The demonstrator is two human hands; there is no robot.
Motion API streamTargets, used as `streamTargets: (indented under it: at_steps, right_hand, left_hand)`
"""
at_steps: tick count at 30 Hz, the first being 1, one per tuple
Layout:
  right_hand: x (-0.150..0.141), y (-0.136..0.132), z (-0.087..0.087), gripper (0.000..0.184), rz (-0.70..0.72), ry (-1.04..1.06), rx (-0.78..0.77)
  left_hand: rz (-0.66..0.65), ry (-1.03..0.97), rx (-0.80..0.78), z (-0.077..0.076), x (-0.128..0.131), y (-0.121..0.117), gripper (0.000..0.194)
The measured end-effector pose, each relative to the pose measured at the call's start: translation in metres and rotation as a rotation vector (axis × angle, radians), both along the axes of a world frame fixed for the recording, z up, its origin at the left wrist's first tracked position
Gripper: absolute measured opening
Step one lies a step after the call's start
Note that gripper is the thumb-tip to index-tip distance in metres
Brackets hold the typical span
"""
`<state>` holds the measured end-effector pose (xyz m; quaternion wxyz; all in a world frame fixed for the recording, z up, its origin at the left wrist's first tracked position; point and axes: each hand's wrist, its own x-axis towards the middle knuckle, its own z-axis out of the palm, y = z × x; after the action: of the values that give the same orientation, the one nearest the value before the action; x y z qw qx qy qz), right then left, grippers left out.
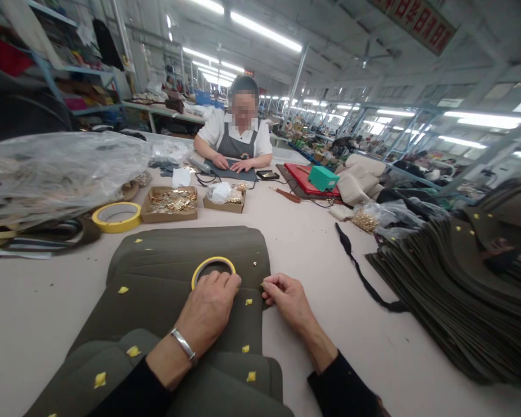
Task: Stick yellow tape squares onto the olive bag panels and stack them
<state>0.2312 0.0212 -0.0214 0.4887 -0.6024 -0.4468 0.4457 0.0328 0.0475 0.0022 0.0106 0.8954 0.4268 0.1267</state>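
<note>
- Overlapping dark olive panels [165, 313], smooth and round-cornered, dotted with yellow tape bits [132, 351], lie on the pale surface [306, 249].
- The left hand [212, 304] has its grip around a thin tape roll [212, 259], hiding its near side; the right hand [289, 301] pinches a tiny yellowish piece [263, 284] by the panels' right edge.
- Beyond: a carton [170, 217] of gold-coloured parts, a thicker yellow roll [117, 218]; rightward, a black strap [360, 275], stacked panels [443, 307].
- A hanging sign [417, 23], cut off, repeats 日.
</note>
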Motion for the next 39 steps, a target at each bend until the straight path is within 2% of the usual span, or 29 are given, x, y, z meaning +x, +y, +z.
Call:
streamTargets:
  at_steps: [6,9,15,22,24,27,28,31,34,36,39]
  right_hand:
    - [0.008,-0.002,0.003,0.023,0.093,-0.070,-0.070]
    - [0.010,-0.006,0.007,0.018,0.173,-0.182,-0.141]
    - [0.002,-0.012,0.011,0.013,0.224,-0.472,0.028]
    - [-0.010,-0.011,0.013,0.015,0.239,-0.780,0.122]
    - [-0.009,-0.010,0.012,0.012,0.236,-0.803,0.129]
    - [-0.003,-0.012,0.011,0.030,0.180,-0.766,0.126]
    - [0.000,-0.014,0.011,0.029,0.162,-0.749,0.147]
    - [0.007,-0.020,0.013,0.008,0.200,-0.771,0.309]
    - [0.008,-0.024,0.013,0.015,0.344,-0.911,0.462]
    - [0.005,-0.022,0.011,0.017,0.400,-1.000,0.467]
    - [-0.003,-0.016,0.007,0.017,0.371,-1.065,0.362]
  left_hand:
    - [-0.032,-0.163,-0.277,0.004,-0.003,-0.004,0.019]
    - [-0.086,-0.182,-0.337,0.000,-0.003,-0.007,0.017]
    - [-0.077,-0.095,-0.274,-0.003,-0.001,-0.008,0.019]
    - [-0.066,-0.053,-0.251,-0.001,0.001,-0.008,0.018]
    - [-0.062,-0.045,-0.254,0.000,0.002,-0.009,0.018]
    - [-0.057,-0.052,-0.258,0.000,0.001,-0.009,0.018]
    - [-0.057,-0.061,-0.256,0.000,0.000,-0.009,0.018]
    - [-0.063,-0.107,-0.238,-0.003,-0.003,-0.009,0.016]
    - [-0.075,-0.150,-0.238,-0.005,-0.005,-0.009,0.014]
    - [-0.079,-0.161,-0.247,-0.006,-0.005,-0.009,0.013]
    - [-0.089,-0.168,-0.265,-0.004,-0.005,-0.009,0.012]
